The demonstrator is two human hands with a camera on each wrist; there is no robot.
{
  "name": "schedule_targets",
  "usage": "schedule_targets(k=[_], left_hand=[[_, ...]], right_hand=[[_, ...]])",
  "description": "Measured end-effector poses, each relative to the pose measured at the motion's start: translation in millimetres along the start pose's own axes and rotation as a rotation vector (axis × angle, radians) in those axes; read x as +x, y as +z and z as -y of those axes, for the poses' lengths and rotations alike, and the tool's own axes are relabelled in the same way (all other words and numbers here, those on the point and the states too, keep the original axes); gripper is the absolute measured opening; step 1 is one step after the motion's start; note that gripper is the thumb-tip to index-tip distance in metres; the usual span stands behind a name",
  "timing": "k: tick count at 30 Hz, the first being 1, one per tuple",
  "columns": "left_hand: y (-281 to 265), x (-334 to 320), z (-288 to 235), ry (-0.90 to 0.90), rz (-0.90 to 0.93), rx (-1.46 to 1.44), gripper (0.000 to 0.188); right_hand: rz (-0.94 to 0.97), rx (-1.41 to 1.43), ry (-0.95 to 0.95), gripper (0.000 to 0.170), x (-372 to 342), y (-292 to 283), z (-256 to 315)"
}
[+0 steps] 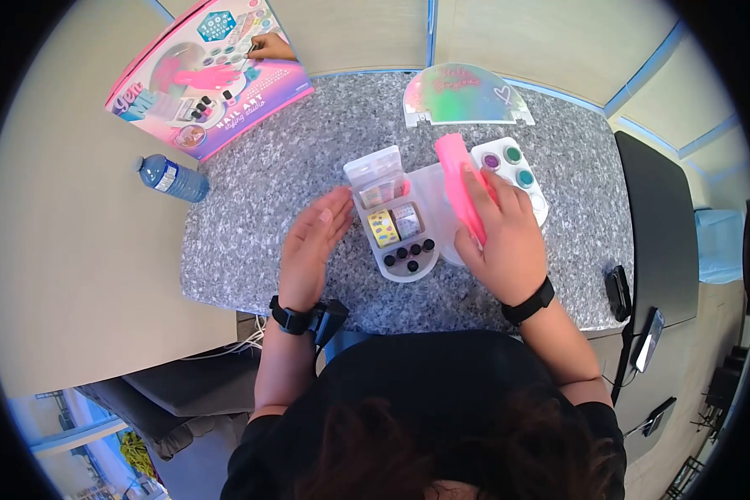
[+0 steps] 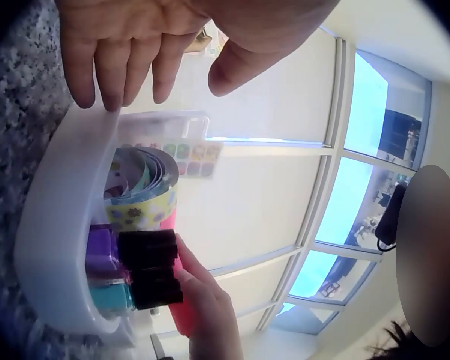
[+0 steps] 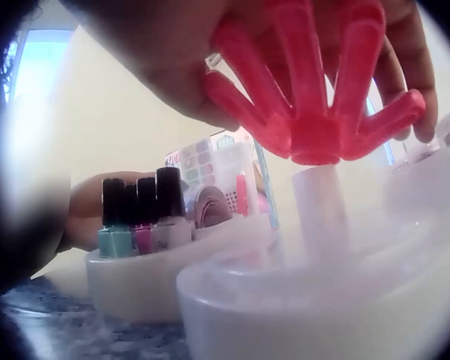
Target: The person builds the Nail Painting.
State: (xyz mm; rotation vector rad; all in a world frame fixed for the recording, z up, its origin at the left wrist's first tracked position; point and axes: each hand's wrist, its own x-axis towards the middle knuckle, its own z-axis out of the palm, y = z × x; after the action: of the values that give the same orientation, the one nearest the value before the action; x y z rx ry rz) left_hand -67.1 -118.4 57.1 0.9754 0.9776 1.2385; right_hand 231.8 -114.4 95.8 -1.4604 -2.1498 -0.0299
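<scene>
A pink hand-shaped piece [image 1: 452, 158] [image 3: 315, 139] is gripped by my right hand [image 1: 508, 246] [image 3: 161, 56], above a white stand [image 3: 319, 214]; in the right wrist view its pink fingers spread outward. My left hand [image 1: 307, 250] [image 2: 161, 30] holds nothing, its fingers extended at the end of a white tray [image 1: 418, 273] [image 2: 49, 240]. Whether the fingertips touch the tray rim is unclear. In the tray stand several black-capped polish bottles [image 1: 413, 266] [image 2: 147, 251] [image 3: 115, 240], tape rolls [image 1: 382, 227] [image 2: 139, 214] and clear sticker packs [image 1: 380, 193].
A white palette [image 1: 538, 204] with coloured pots lies right of the stand. Behind is an iridescent panel [image 1: 467, 96]. A box [image 1: 217, 75] and water bottle [image 1: 173, 177] are at the left. A black object [image 1: 617, 293] lies near the right edge of the speckled table [image 1: 267, 158].
</scene>
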Motion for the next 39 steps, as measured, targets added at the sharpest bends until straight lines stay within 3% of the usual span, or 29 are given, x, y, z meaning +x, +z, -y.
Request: schedule_targets(k=[15,20,24,26,30,31,33,34,36,38,39], left_hand=[[11,3,-3,-0.042,0.034,0.053,0.057],[23,40,-5,-0.068,0.151,0.103,0.067],[29,83,-13,-0.097,0.167,0.094,0.071],[10,113,-12,-0.115,0.199,0.062,0.074],[2,168,-19,-0.179,0.180,0.042,0.072],[5,179,-19,-0.208,0.140,0.034,0.066],[-2,209,-3,-0.237,0.167,0.065,0.066],[-6,223,7,-0.272,0.194,0.094,0.065],[-1,240,14,-0.273,0.140,0.075,0.056],[11,246,14,-0.368,0.147,0.113,0.050],[19,250,15,-0.364,0.068,0.157,0.042]], right_hand=[[0.034,-0.186,-0.017,0.078,0,15,12],[0.122,-0.168,0.042,0.082,18,10,-2],[0.193,-0.127,0.087,0.074,41,-4,-28],[0.109,-0.047,-0.027,0.070,53,-12,-70],[0.208,0.859,0.429,0.059,110,-27,-162],[0.205,0.858,0.424,0.059,116,-21,-185],[0.108,1.029,0.755,0.061,120,9,-229],[0.105,1.029,0.749,0.061,118,25,-254],[0.235,1.291,0.841,0.062,123,47,-292],[0.159,1.289,0.864,0.058,124,44,-287],[0.155,1.302,0.862,0.054,123,46,-290]])
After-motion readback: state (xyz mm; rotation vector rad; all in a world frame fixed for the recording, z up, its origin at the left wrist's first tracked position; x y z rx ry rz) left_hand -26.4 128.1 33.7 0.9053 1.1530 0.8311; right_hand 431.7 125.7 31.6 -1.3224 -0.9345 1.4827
